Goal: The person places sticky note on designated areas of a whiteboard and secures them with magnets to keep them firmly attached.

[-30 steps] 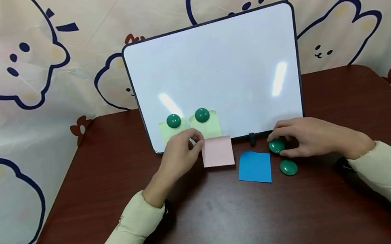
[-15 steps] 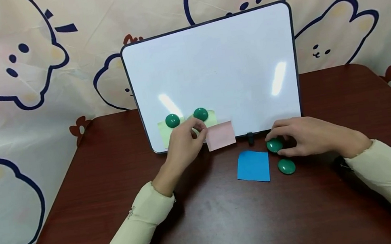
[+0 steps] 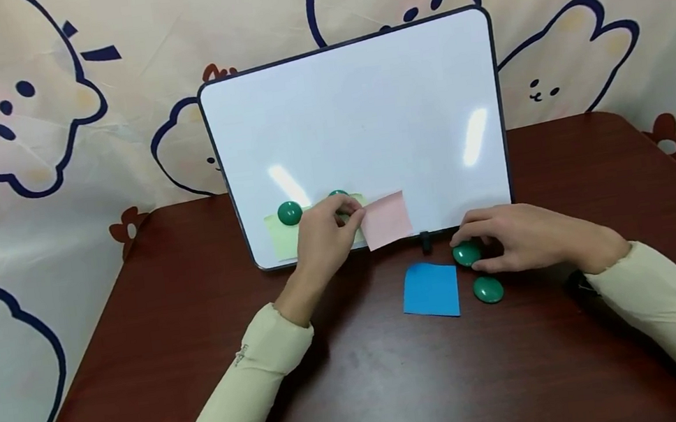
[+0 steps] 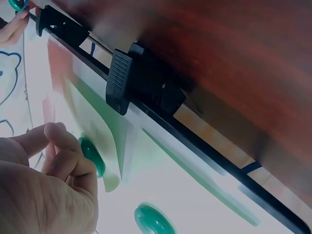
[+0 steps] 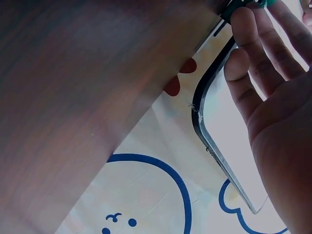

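Head view, w/ the L. wrist view for detail. L. hand: thumb and forefinger pinched together on one edge of the pink note, which is tilted before the lower part of the board, next to the green notes; contact w/ the board can't be told. R. hand: thumb and fingertips curved about a magnet near the board's lower edge. Step in hand (judged): siting the pink note. The next move would seem to call for holding it flat — square, not creased — while the magnet is brought to its top edge. Spare magnet and blue note lie on the table, unused. Containers: none seen; the board bears the green notes, each w/ a board magnet near the top.
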`<action>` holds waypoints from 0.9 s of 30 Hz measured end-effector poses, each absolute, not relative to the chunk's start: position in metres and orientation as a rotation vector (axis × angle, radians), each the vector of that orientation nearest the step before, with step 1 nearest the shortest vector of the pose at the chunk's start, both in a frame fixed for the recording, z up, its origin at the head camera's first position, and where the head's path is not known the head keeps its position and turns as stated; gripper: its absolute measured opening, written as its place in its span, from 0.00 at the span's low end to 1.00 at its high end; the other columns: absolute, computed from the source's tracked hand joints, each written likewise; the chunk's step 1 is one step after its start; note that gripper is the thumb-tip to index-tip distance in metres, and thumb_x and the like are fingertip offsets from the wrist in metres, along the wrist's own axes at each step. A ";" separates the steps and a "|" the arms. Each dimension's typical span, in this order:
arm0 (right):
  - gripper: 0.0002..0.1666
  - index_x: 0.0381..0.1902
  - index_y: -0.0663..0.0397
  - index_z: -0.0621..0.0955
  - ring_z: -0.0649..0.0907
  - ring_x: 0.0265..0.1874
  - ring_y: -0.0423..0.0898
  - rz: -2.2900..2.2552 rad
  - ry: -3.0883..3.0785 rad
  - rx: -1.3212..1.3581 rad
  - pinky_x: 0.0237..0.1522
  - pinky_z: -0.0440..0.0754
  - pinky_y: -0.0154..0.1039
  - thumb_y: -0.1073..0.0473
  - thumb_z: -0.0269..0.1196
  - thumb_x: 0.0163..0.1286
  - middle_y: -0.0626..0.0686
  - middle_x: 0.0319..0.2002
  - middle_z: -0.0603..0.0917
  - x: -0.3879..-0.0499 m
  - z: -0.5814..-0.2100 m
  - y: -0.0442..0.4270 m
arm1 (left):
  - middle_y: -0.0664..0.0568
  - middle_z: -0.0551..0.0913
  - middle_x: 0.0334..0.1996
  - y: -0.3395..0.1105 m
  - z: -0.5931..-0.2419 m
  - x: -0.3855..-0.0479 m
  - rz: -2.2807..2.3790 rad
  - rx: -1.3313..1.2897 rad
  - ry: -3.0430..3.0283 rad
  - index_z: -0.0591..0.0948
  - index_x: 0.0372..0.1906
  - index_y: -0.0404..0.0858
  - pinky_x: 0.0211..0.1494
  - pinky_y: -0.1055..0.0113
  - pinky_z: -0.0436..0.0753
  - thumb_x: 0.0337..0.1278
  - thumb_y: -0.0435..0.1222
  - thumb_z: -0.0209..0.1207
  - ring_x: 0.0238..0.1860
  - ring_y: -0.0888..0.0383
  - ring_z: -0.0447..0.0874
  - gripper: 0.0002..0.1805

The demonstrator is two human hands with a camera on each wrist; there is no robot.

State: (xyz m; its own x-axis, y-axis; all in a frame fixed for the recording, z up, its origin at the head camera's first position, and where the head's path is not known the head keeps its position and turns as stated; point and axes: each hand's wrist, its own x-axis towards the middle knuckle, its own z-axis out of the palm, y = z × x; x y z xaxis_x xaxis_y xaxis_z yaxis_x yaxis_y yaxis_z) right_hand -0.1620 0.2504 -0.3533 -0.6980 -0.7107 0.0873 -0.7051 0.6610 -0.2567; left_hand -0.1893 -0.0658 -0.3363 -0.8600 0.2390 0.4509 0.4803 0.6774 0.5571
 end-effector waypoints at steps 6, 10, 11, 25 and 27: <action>0.21 0.51 0.35 0.83 0.75 0.34 0.35 -0.416 2.827 -1.198 0.34 0.77 0.31 0.49 0.73 0.59 0.37 0.41 0.77 -0.162 -0.353 0.248 | 0.49 0.88 0.33 -0.059 -0.336 -0.193 -0.947 -0.533 -2.522 0.86 0.38 0.38 0.38 0.64 0.84 0.62 0.37 0.66 0.31 0.56 0.85 0.06; 0.21 0.52 0.35 0.83 0.75 0.33 0.35 -0.412 2.818 -1.187 0.34 0.77 0.31 0.49 0.73 0.59 0.37 0.41 0.77 -0.162 -0.353 0.249 | 0.50 0.89 0.33 -0.053 -0.336 -0.196 -0.897 -0.496 -2.534 0.86 0.38 0.40 0.38 0.64 0.83 0.62 0.39 0.66 0.31 0.57 0.85 0.06; 0.21 0.52 0.35 0.83 0.75 0.33 0.35 -0.411 2.818 -1.187 0.34 0.77 0.31 0.49 0.73 0.59 0.37 0.41 0.77 -0.162 -0.352 0.249 | 0.50 0.89 0.33 -0.052 -0.335 -0.197 -0.886 -0.490 -2.537 0.86 0.38 0.40 0.38 0.64 0.83 0.62 0.40 0.66 0.32 0.57 0.85 0.07; 0.22 0.52 0.35 0.83 0.75 0.33 0.35 -0.410 2.823 -1.176 0.34 0.76 0.31 0.48 0.73 0.59 0.37 0.40 0.77 -0.161 -0.352 0.249 | 0.51 0.90 0.32 -0.041 -0.334 -0.204 -0.776 -0.441 -2.557 0.88 0.35 0.41 0.37 0.64 0.83 0.60 0.41 0.67 0.33 0.57 0.87 0.08; 0.22 0.52 0.35 0.83 0.75 0.33 0.35 -0.410 2.823 -1.178 0.33 0.76 0.30 0.48 0.73 0.59 0.37 0.39 0.77 -0.162 -0.351 0.249 | 0.50 0.90 0.32 -0.041 -0.333 -0.205 -0.784 -0.432 -2.560 0.88 0.35 0.40 0.37 0.64 0.84 0.60 0.41 0.68 0.33 0.57 0.87 0.08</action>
